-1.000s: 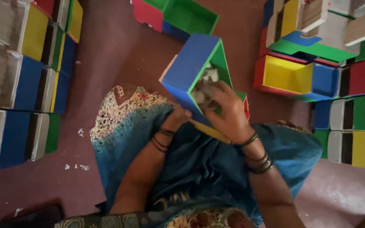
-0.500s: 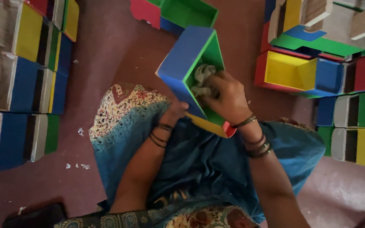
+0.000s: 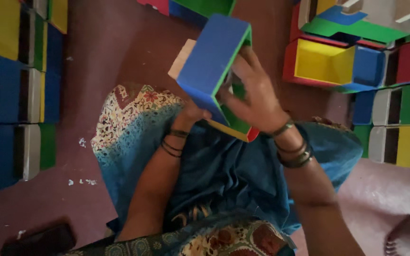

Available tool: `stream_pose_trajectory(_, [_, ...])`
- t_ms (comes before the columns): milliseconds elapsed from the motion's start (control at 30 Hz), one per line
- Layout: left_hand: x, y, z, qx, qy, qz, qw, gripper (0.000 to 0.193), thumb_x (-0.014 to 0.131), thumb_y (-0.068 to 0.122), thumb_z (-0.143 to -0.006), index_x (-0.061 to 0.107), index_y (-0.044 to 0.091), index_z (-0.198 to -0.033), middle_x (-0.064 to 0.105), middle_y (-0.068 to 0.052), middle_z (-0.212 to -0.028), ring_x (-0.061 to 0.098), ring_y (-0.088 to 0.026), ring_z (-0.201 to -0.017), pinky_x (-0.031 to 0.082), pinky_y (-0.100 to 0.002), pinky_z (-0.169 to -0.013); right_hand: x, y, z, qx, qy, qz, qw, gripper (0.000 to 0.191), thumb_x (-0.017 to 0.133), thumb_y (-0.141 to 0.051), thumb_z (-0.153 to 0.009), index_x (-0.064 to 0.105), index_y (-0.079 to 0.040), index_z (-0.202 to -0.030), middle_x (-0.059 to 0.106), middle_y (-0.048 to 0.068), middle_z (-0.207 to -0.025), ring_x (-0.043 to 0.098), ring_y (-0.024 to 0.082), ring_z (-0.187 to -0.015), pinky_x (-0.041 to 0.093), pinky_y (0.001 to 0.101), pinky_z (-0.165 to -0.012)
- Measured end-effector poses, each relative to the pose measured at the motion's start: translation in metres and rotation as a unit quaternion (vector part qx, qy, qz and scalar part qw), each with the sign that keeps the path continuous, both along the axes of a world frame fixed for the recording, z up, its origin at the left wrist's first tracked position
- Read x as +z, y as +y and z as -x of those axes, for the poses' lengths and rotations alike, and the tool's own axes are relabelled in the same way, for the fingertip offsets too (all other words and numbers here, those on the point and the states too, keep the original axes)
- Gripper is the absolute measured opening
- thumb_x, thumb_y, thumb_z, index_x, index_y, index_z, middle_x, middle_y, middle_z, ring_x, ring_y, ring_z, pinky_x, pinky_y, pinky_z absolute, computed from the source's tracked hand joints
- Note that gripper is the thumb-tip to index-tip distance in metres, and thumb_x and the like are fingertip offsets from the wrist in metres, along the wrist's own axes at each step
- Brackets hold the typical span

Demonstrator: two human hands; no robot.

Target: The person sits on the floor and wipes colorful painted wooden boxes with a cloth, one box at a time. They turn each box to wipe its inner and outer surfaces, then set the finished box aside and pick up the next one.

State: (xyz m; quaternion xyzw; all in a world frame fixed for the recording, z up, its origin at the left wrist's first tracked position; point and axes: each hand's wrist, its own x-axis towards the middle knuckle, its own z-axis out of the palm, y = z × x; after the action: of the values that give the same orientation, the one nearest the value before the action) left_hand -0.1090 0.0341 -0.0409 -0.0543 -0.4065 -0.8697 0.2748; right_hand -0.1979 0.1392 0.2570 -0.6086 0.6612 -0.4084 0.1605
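Right fingers: spread inside the open mouth of the box (image 3: 214, 66), fingertips (image 3: 243, 59) against the green inner wall, pressing rather than clenched.
Right hand: the right hand (image 3: 257, 99) covers most of the box's opening, wrist ringed with dark bangles (image 3: 295, 151).
Left fingers: mostly hidden under the box; they seem to grip its lower corner, but how tightly I cannot tell.
Left hand: the left hand (image 3: 193, 114) sits below the blue wall, propping the box from beneath.
Box: blue outside, green inside, with yellow and red edges at the bottom; tilted, held over the lap between both hands.
Lap: blue patterned cloth (image 3: 224, 175) right under the box.
Floor: dark reddish floor (image 3: 115, 52) all around.
Left side: a row of blue, yellow and green boxes (image 3: 15, 95).
Right side: a stack of red, yellow, blue and green boxes (image 3: 357, 66), well apart from the hands.
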Motion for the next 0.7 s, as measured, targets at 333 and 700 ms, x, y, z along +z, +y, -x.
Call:
stream_pose_trajectory(333, [-0.029, -0.008, -0.009, 0.000, -0.098, 0.122, 0.988, 0.088, 0.098, 0.013, -0.062, 0.059, 0.001, -0.140, 0.068, -0.011, -0.122, 0.068, -0.023, -0.103, 0.062, -0.040, -0.084, -0.032, 0.018, 0.006, 0.056, 0.088, -0.081, 0.991, 0.032, 0.074, -0.009, -0.076, 0.073, -0.006, -0.108, 0.065, 0.015, -0.112, 0.067, 0.035, -0.102, 0.056, 0.0425, -0.087])
stream_pose_trajectory(700, [-0.013, -0.015, -0.004, 0.131, -0.108, 0.177, 0.969, 0.042, 0.062, 0.000, -0.096, 0.061, 0.006, -0.138, 0.068, -0.009, -0.129, 0.066, -0.021, -0.121, 0.056, -0.039, -0.105, 0.067, 0.077, 0.022, -0.141, 0.300, -0.046, 0.942, 0.036, 0.074, -0.008, -0.085, 0.070, -0.012, -0.121, 0.060, 0.017, -0.127, 0.061, 0.034, -0.115, 0.055, 0.0408, -0.095])
